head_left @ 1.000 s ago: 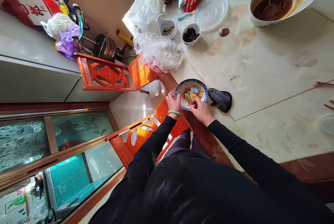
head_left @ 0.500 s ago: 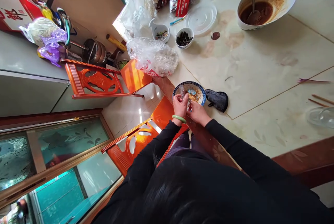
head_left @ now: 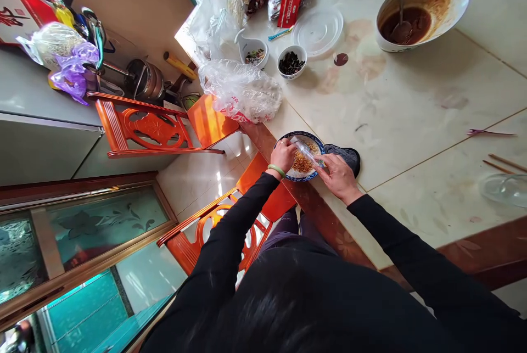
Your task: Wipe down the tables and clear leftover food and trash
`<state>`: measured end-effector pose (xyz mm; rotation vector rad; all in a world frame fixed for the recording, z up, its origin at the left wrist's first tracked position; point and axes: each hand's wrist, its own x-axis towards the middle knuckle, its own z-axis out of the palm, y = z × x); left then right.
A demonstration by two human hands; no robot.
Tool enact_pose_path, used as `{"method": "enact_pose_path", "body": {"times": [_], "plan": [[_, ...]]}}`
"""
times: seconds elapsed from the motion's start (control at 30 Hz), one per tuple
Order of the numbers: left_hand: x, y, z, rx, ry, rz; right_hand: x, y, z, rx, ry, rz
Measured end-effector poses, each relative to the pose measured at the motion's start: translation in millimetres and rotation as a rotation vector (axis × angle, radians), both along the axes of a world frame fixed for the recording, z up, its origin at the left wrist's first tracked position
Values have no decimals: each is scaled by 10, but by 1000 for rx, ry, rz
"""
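Note:
My left hand [head_left: 282, 157], with a pale green bangle at the wrist, pinches one end of a clear plastic piece [head_left: 305, 151], perhaps a bag or wrapper. The other end is gripped by the fingers of my right hand [head_left: 336, 177]. Stretched between both hands, the plastic passes over a blue-rimmed bowl [head_left: 302, 179]. Brown crumbly bits [head_left: 303, 164] lie in the bowl at the table edge. Just beyond my right hand rests a dark grey cloth pouch [head_left: 349, 158], partly covered by it.
A crumpled plastic bag [head_left: 242, 92], a small bowl of dark pieces [head_left: 292, 72], a white handled dish [head_left: 244, 45] and a clear lid [head_left: 319, 30] stand farther up the table. At upper right, a large bowl [head_left: 444, 18] holds brown sauce and a spoon. Orange chairs [head_left: 263, 188] adjoin the table.
My hands have moved apart, the right one toward the pouch, drawing the clear plastic out between them. The bluish piece seen over the bowl's crumbs before no longer shows there.

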<state>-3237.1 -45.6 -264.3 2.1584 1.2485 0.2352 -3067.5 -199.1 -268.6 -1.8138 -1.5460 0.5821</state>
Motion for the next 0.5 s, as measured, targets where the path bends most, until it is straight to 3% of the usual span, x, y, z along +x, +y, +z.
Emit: {"method": "enact_pose_path", "body": {"times": [0.23,0.4,0.5], "plan": [[204,213,-118,-113,2,-121,183,-88,-34,111,-143,78],[10,219,68,8,12,-36,308,-80,-112,119,-122,118],[-62,92,234,75,-32,-73,328,-25,-159,105,-103,151]]}}
